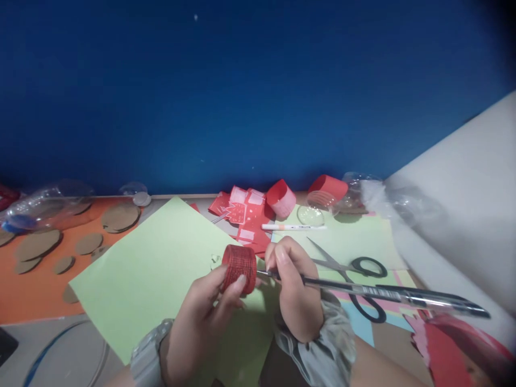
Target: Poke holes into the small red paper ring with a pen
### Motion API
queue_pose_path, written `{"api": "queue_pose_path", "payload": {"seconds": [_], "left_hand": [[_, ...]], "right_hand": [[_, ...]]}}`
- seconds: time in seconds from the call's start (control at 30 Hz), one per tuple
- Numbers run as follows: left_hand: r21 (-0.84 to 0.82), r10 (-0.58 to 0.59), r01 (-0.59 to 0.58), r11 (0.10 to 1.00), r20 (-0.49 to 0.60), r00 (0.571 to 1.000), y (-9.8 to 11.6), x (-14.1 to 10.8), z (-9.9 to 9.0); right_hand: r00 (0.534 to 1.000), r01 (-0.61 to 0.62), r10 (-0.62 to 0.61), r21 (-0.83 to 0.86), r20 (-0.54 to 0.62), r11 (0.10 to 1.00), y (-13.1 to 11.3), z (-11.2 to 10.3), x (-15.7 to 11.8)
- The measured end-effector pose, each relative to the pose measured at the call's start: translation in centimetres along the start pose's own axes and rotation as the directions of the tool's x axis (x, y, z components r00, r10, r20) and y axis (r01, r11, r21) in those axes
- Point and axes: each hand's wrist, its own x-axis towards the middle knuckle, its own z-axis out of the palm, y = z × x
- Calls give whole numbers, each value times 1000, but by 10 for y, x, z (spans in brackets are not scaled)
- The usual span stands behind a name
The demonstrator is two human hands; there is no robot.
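My left hand [209,306] pinches a short red paper ring [241,263] covered in dark pen lines. The ring lies on its side, its open end facing left. A clear-barrelled ballpoint pen [379,292] is gripped in my right hand [296,290], its tip pointing left and close to the ring's right edge. Whether the tip touches the ring I cannot tell. Beneath both hands is a pale green sheet [161,274]. Black-handled scissors [342,269] rest behind and under the pen, blades partly spread.
Cardboard discs [88,243] lie on an orange sheet [28,295] at left. Red paper pieces [253,215], a red ring [281,199] and a white marker [294,227] are at the back. Clear plastic [52,196] sits along the blue wall [242,97]. Torn red paper [447,344] lies front right.
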Motion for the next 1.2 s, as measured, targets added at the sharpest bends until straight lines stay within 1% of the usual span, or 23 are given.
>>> {"api": "queue_pose_path", "payload": {"seconds": [0.1, 0.17, 0.23, 0.33, 0.4, 0.5, 0.6, 0.7, 0.83, 0.97, 1.03, 1.1, 1.2], "left_hand": [[73, 185, -187, 980, 38, 982, 1, 1, 0], [119, 239, -243, 963, 48, 970, 3, 3, 1], [140, 241, -246, 959, 53, 969, 5, 4, 1], [187, 206, -216, 958, 74, 976, 6, 4, 1], [261, 167, -173, 950, 43, 985, 4, 3, 1], [341, 159, -149, 928, -1, 987, -2, 1, -1], [334, 169, -162, 929, 10, 986, -6, 1, -3], [279, 166, -166, 946, 24, 986, -5, 2, -4], [202, 127, -131, 971, 33, 991, -3, 4, -3], [146, 70, -78, 986, 57, 996, -2, 4, -3], [132, 44, -51, 990, 57, 997, -1, 5, -3], [133, 30, -37, 990, 59, 998, 0, 5, -2], [168, 10, -24, 985, 87, 996, -1, 7, -2]], "right_hand": [[998, -9, 11, 36, -60, 999, 2, 0, 0], [994, -6, 16, 87, -111, 996, 4, 0, 0], [990, 10, 9, 133, -143, 991, 4, 2, -1], [988, 40, -10, 192, -157, 981, 3, 3, 0], [987, 44, -8, 219, -162, 975, 2, 4, 0], [983, 56, -14, 229, -181, 972, 3, 4, 1], [983, 60, -22, 203, -181, 977, 5, 4, 1], [988, 32, -6, 169, -153, 985, 6, 4, 0], [994, -49, 59, 107, -91, 993, 4, 3, -1], [999, -37, 37, 16, 12, 999, 4, 0, 0], [997, -46, 47, -28, 64, 999, 4, 0, 1], [991, -84, 89, -59, 98, 995, 3, 0, 2], [969, -187, 196, -68, 152, 980, 1, 0, 6]]}}
